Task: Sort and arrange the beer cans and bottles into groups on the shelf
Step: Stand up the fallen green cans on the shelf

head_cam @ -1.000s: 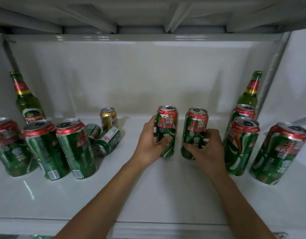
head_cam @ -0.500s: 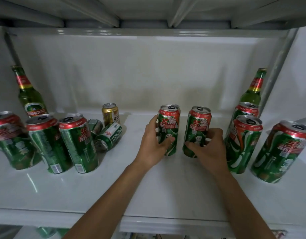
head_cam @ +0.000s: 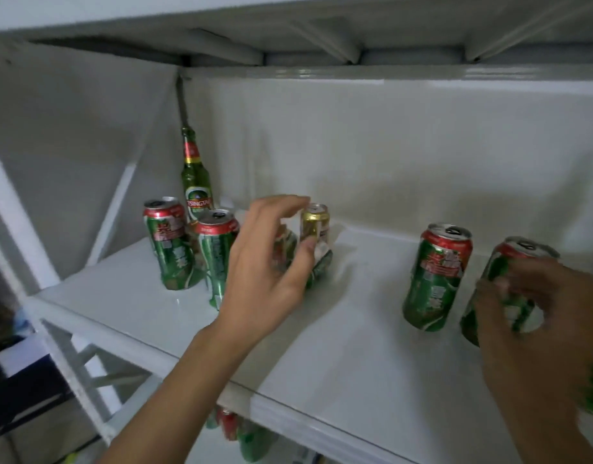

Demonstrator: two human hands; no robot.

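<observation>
Two hands are at work on our white shelf (head_cam: 338, 346). Left hand (head_cam: 271, 262): reaching into the left cluster, fingers spread and loosely curved, thumb tip near the gold can (head_cam: 315, 222); we cannot tell whether it grips anything, as it hides the partly visible green can (head_cam: 288, 242) behind it. Right hand (head_cam: 536, 316): fingers curled round the rightmost green can (head_cam: 499, 269), blurred. Just beside that one, to its left, we count one upright green can with a red band (head_cam: 435, 276), standing free. Left cluster, near the back corner: one green bottle (head_cam: 196, 182) upright; two upright green cans, the far-left can (head_cam: 169, 246) and the front can (head_cam: 216, 249), close together. One green can lying on its side (head_cam: 321, 266) rests below the gold can. More cans (head_cam: 241, 433) show dimly on the level beneath.
</observation>
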